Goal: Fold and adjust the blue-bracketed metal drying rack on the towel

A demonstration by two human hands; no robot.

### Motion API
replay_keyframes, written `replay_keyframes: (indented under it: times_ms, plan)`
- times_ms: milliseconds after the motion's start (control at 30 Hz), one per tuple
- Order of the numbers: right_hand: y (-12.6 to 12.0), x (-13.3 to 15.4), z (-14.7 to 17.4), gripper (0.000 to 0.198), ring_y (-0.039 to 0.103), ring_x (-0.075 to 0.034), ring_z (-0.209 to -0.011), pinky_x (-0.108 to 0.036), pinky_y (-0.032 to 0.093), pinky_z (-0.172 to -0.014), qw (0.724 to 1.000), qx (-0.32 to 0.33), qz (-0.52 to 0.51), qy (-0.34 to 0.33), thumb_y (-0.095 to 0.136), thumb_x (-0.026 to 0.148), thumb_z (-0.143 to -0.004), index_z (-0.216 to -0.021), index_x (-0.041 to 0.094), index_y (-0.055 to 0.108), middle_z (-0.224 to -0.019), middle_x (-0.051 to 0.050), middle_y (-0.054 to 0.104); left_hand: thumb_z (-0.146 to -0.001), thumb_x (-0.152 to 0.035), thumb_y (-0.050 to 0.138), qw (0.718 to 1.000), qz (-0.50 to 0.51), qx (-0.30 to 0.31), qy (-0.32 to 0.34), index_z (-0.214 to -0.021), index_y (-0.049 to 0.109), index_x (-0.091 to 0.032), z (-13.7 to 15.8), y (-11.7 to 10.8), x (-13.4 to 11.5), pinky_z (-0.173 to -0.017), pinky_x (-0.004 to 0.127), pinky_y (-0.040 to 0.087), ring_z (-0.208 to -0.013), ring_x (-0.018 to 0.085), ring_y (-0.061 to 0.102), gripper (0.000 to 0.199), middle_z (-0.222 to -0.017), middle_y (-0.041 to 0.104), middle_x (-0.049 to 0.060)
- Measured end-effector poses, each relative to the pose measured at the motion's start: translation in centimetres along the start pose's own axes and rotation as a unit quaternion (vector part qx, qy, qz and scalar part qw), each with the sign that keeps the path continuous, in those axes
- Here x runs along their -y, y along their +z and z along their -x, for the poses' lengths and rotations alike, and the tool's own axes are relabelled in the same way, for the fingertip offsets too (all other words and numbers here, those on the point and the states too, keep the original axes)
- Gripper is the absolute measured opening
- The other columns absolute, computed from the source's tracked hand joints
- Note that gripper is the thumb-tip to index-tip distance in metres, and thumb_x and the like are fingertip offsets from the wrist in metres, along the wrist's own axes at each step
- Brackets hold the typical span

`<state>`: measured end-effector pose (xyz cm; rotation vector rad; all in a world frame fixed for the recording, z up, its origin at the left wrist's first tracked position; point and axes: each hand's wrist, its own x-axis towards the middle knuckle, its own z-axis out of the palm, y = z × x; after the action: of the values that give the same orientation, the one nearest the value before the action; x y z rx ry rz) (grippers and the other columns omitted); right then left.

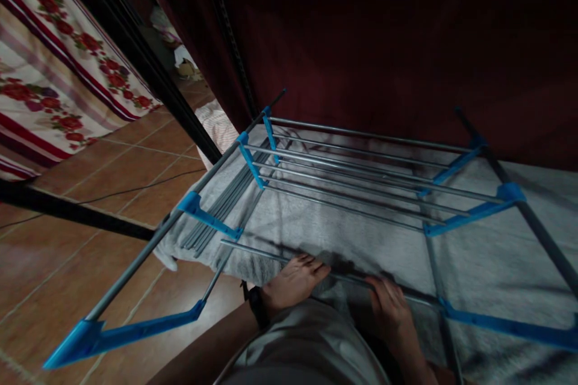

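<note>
A thin grey metal rod (255,252) lies crosswise low in the frame. My left hand (295,280), with a dark band at its wrist, is closed over the rod left of its middle. Farther right, my right hand (392,304) has its fingers wrapped over the same rod. The rod's right end meets a blue plastic bracket (501,326) of the drying rack; its left end sticks out free, close to another blue bracket (212,221). Behind my hands, several rods (343,162) span the rack between its side tubes (135,264).
Several loose grey rods (226,207) lie bundled on the grey blanket (361,240) under the rack's left side. Black metal posts (135,54) stand at the left, beside a flowered curtain (58,60). A dark red cloth (383,42) hangs behind. A cable (149,185) crosses the tiled floor.
</note>
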<state>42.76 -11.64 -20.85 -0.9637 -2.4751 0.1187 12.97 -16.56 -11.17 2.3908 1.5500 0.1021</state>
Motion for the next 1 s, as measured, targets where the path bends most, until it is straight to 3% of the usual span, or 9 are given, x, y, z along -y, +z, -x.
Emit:
replay_keyframes:
  times_ms: [200, 333, 533, 767, 1000]
  plan:
    - [-0.6, 1.4, -1.2, 0.032, 0.067, -0.025, -0.107, -0.043, 0.052, -0.096, 0.999, 0.013, -0.017, 0.028, 0.043, 0.007, -0.100, -0.121, 0.019, 0.064, -0.115, -0.010, 0.073, -0.102, -0.012, 0.046, 1.000, 0.013, 0.014, -0.011, -0.134, 0.061, -0.021, 0.6, 1.2, 0.6, -0.101, 0.033, 0.047, -0.108, 0.020, 0.066, 0.037, -0.116, 0.071, 0.007]
    - [-1.6, 2.6, -2.6, 0.029, 0.066, -0.023, -0.101, -0.040, 0.052, -0.094, 0.997, 0.027, -0.030, 0.072, 0.047, 0.005, -0.098, -0.115, 0.019, 0.067, -0.110, -0.009, 0.072, -0.098, -0.006, 0.041, 0.999, 0.008, 0.024, -0.020, -0.139, 0.062, -0.022, 0.5, 2.2, 1.4, -0.105, 0.038, 0.048, -0.116, 0.023, 0.067, 0.049, -0.125, 0.071, 0.009]
    - [-2.3, 2.3, -3.5, 0.022, 0.062, -0.021, -0.100, -0.037, 0.050, -0.096, 0.989, 0.070, -0.052, 0.123, 0.056, 0.008, -0.097, -0.113, 0.017, 0.068, -0.106, -0.008, 0.070, -0.098, -0.008, 0.037, 0.999, -0.012, 0.035, -0.006, -0.145, 0.061, -0.022, -0.4, 3.3, 2.7, -0.105, 0.040, 0.051, -0.118, 0.024, 0.069, 0.055, -0.129, 0.073, 0.011]
    - [-2.8, 2.4, -3.6, 0.018, 0.061, -0.020, -0.097, -0.036, 0.050, -0.096, 0.984, 0.090, -0.063, 0.139, 0.057, 0.009, -0.097, -0.109, 0.018, 0.067, -0.101, -0.006, 0.069, -0.099, -0.008, 0.039, 0.999, -0.022, 0.030, -0.002, -0.144, 0.064, -0.024, -0.4, 4.0, 3.0, -0.103, 0.038, 0.052, -0.116, 0.023, 0.071, 0.053, -0.129, 0.073, 0.010]
    - [-2.3, 1.8, -3.2, 0.024, 0.062, -0.021, -0.099, -0.039, 0.049, -0.098, 0.988, 0.067, -0.063, 0.124, 0.059, 0.009, -0.096, -0.116, 0.019, 0.068, -0.108, -0.007, 0.070, -0.097, -0.008, 0.036, 0.999, -0.003, 0.035, 0.002, -0.140, 0.066, -0.022, -1.1, 3.2, 2.7, -0.099, 0.039, 0.056, -0.113, 0.024, 0.073, 0.054, -0.127, 0.074, 0.011]
